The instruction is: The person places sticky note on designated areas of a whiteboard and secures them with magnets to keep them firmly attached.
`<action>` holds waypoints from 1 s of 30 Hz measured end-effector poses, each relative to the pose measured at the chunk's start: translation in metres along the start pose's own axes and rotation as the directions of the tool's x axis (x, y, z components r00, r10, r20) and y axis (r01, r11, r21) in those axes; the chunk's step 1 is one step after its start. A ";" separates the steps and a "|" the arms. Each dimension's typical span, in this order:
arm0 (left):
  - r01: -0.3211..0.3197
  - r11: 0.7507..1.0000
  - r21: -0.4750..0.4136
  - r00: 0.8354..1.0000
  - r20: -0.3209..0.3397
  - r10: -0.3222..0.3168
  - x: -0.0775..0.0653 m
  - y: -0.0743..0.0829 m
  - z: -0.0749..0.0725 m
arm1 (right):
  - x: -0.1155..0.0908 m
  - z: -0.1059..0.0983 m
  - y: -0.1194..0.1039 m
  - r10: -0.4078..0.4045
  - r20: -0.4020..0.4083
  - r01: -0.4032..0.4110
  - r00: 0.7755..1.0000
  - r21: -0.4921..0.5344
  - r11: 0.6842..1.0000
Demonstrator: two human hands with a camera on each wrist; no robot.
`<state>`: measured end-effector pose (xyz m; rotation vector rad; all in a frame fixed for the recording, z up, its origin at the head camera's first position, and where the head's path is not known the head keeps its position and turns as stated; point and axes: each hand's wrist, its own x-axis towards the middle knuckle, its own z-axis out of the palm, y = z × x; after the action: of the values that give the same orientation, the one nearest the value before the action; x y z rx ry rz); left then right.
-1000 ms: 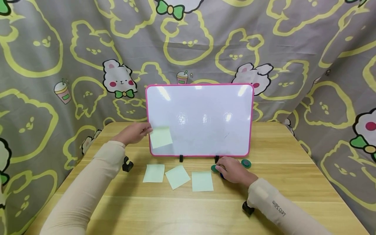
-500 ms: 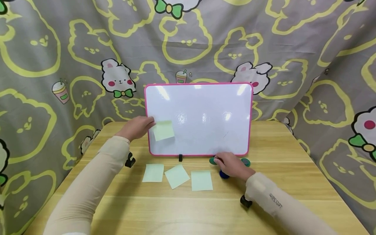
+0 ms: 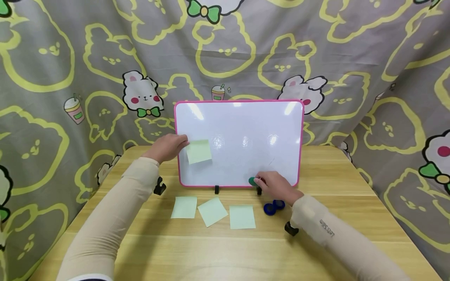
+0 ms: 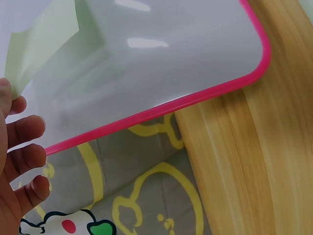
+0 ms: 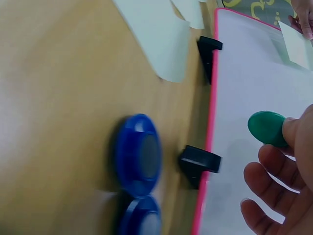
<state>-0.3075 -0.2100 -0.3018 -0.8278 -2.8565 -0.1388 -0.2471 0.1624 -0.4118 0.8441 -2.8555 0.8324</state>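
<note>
My left hand (image 3: 168, 148) pinches the upper left corner of a pale green sticky note (image 3: 199, 152) in front of the left part of the whiteboard (image 3: 239, 121). In the left wrist view, the sticky note (image 4: 41, 41) slants off the board's surface at its free end, and the other fingers are spread. Low before the board's right half, my right hand (image 3: 277, 185) holds a round green magnet (image 5: 266, 128) by its edge between thumb and forefinger. Two blue magnets (image 3: 270, 209) lie on the table below that hand, their dark undersides partly showing in the right wrist view.
Three more sticky notes (image 3: 212, 212) lie in a row on the wooden table (image 3: 211, 257). Black feet (image 3: 216, 189) support the pink-framed board. A patterned curtain (image 3: 239, 50) hangs behind and at both sides.
My left hand has carried the sticky note up and to the right before the board. My right hand has lifted the green magnet from the table toward the board's lower edge, uncovering the blue magnets.
</note>
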 end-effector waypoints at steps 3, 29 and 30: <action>0.017 1.000 0.007 1.000 0.006 -0.017 0.002 0.000 -0.002 | 0.007 -0.006 -0.004 0.003 0.000 -0.003 1.000 -0.001 1.000; 0.087 0.996 -0.032 0.996 -0.029 -0.088 0.018 -0.011 -0.013 | 0.072 -0.046 -0.033 -0.023 -0.149 0.035 0.989 0.077 0.996; 0.090 0.995 -0.034 0.995 -0.030 -0.091 0.018 -0.011 -0.012 | 0.075 -0.047 -0.034 -0.026 -0.152 0.038 0.988 0.079 0.996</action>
<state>-0.3272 -0.2118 -0.2868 -0.6962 -2.8704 -0.2084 -0.2981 0.1257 -0.3411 0.7961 -2.6868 0.9706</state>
